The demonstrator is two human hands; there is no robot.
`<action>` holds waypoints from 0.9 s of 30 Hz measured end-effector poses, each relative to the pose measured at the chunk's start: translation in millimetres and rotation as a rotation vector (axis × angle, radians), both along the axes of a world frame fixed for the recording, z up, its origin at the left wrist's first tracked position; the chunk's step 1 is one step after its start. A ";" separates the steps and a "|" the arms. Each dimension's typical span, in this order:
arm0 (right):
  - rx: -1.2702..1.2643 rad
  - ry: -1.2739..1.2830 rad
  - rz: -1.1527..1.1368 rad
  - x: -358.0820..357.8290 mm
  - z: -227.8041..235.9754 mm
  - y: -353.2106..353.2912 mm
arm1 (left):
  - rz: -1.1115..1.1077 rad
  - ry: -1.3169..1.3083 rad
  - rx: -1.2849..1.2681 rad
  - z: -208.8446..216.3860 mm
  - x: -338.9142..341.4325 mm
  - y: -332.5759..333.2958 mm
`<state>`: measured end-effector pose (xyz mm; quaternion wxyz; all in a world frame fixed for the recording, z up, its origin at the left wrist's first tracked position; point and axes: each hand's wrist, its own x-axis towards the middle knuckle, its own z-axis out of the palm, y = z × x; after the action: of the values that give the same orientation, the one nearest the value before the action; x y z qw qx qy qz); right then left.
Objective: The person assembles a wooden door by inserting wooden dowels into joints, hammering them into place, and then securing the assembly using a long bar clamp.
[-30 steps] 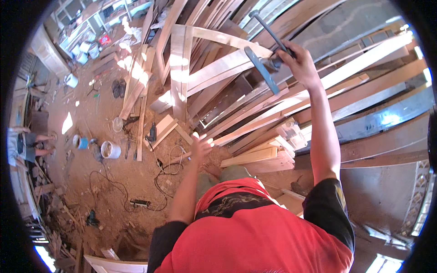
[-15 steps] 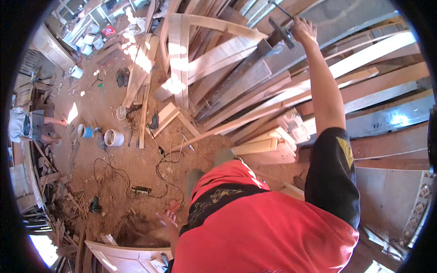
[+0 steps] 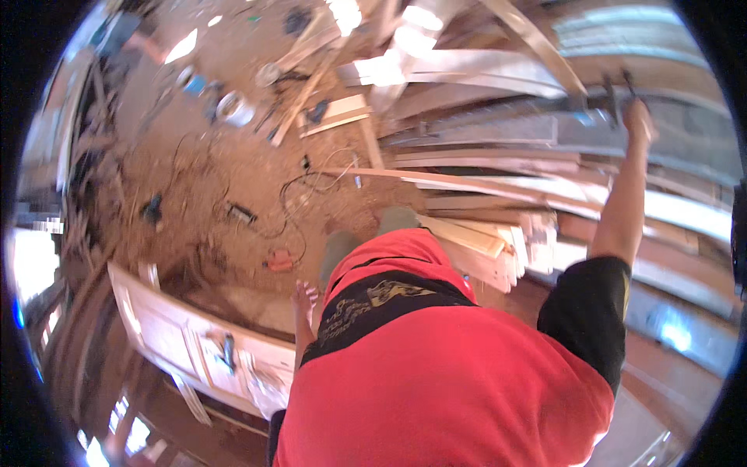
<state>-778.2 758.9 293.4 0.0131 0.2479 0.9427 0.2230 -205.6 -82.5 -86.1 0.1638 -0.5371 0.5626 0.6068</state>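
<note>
Stretched out to the far right, my right hand (image 3: 640, 123) is closed around a dark metal tool (image 3: 612, 95) with a crosspiece, above the stacked boards. Motion blur hides its exact kind. My left hand (image 3: 305, 299) hangs low beside my body with its fingers apart and nothing visible in them. Just left of it is a pale panelled wooden door (image 3: 167, 323). A dark hand tool (image 3: 228, 352) and a clear plastic bag (image 3: 268, 395) lie on that door.
Long boards (image 3: 482, 128) fill the right side, and short planks (image 3: 467, 237) are piled by my legs. Cords (image 3: 286, 194), a drill (image 3: 317, 113), a white bucket (image 3: 235, 109) and an orange object (image 3: 278, 261) lie on the sawdust floor. Another person's arm (image 3: 148, 47) shows at upper left.
The whole view has swung, bringing the panelled door further into sight. My right hand has shifted right and lower in the picture, still holding the metal tool. My left fingers now point upward.
</note>
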 end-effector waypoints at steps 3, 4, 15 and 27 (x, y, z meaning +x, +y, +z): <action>0.039 0.607 0.307 20.1 -38.9 -143.5 | 0.103 -0.106 -0.045 9.1 58.7 -18.4; 0.117 0.804 0.472 38.4 -29.3 -188.6 | 0.166 -0.075 -0.020 5.6 59.4 -15.8; -1.534 -0.920 0.768 250.8 -368.8 -526.8 | -0.115 -0.048 -0.551 35.5 33.3 35.3; -1.322 -0.864 0.296 120.9 -395.0 -519.4 | 0.591 -0.541 -1.070 110.9 159.8 60.2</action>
<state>-657.4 239.5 -101.7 0.4912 -0.0469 0.8142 -0.3059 -45.9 -22.4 24.8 -0.1628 -0.8092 0.5543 0.1073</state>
